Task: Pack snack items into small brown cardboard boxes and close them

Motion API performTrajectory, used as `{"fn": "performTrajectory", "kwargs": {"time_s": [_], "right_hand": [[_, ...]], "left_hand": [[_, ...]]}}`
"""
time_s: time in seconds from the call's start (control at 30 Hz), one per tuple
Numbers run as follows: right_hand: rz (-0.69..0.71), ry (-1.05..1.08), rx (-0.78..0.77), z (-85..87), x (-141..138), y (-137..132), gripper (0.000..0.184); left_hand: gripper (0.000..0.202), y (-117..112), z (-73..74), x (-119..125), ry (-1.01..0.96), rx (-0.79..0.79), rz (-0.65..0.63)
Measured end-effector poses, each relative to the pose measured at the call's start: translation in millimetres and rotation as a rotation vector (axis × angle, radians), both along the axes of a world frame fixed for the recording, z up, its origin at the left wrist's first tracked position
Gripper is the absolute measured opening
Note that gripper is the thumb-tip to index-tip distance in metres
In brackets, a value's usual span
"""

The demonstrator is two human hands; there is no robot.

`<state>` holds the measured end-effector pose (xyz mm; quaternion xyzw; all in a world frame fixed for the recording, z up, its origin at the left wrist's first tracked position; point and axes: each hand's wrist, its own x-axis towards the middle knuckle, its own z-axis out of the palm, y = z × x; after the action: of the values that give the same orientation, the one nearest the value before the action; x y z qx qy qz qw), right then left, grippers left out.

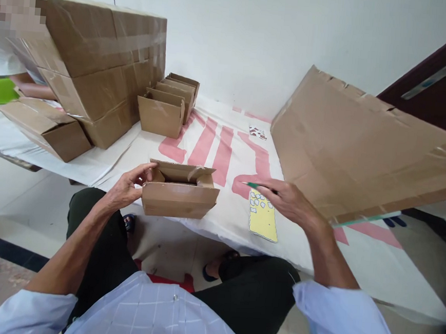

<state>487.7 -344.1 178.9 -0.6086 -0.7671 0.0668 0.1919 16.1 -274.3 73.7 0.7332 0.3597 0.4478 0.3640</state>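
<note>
A small open cardboard box (180,197) stands at the near edge of a low white table (216,151) with pink markings. My left hand (129,186) grips the box's left end, fingers curled over its flap. My right hand (288,200) hovers to the right of the box and pinches a thin green pen (253,185) that points left. Just below that hand lies a yellow sheet (263,220) dotted with small white stickers.
Several more small open boxes (168,106) stand further back. Big taped cartons (99,70) are stacked at the left, with another person partly visible behind them. A large flat cardboard sheet (364,142) leans at the right. A small printed card (257,133) lies near the wall.
</note>
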Motion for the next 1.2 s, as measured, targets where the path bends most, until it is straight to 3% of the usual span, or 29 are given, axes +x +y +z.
{"fn": "performTrajectory", "kwargs": {"time_s": [0.07, 0.17, 0.27, 0.37, 0.43, 0.5, 0.63, 0.73, 0.87, 0.97, 1.03, 1.2], "right_hand": [[-0.225, -0.014, -0.045, -21.6, 47, -29, 0.043], [-0.565, -0.121, -0.102, -75.4, 96, -68, 0.044], [-0.776, -0.192, -0.171, -130.2, 121, -91, 0.044], [-0.85, -0.218, -0.182, -155.7, 124, -92, 0.046], [-0.813, -0.181, -0.082, -153.0, 114, -79, 0.047], [-0.689, -0.075, 0.084, -138.6, 91, -58, 0.046], [-0.252, 0.139, 0.365, -93.7, 11, -3, 0.036], [0.049, 0.159, 0.45, -61.8, -56, 36, 0.039], [0.293, 0.049, 0.431, -38.1, -114, 78, 0.042], [0.398, 0.019, 0.388, -33.8, -131, 98, 0.025], [0.439, 0.074, 0.341, -33.6, -136, 104, 0.012], [0.406, 0.429, 0.148, -28.8, -142, 105, 0.032]], "left_hand": [[0.059, 2, -4.0, -1, -0.009, -0.004, -0.006], [0.062, 2, -7.0, -2, -0.011, 0.001, 0.0], [0.064, 0, -5.6, -4, 0.011, 0.006, 0.005], [0.073, 0, -1.2, -5, 0.035, -0.008, -0.005], [0.08, 2, 1.8, -7, 0.052, -0.014, -0.018], [0.085, 3, 4.1, -8, 0.064, -0.014, -0.033], [0.088, 3, 5.9, -8, 0.067, -0.015, -0.037], [0.087, 1, 5.6, -6, 0.057, -0.012, -0.034], [0.082, -2, 3.0, -4, 0.048, 0.002, -0.022], [0.082, -2, -0.4, -3, 0.035, 0.009, -0.018], [0.081, -2, -2.1, -2, 0.025, 0.012, -0.021], [0.075, -4, -0.7, 1, 0.032, 0.014, -0.018]]}}
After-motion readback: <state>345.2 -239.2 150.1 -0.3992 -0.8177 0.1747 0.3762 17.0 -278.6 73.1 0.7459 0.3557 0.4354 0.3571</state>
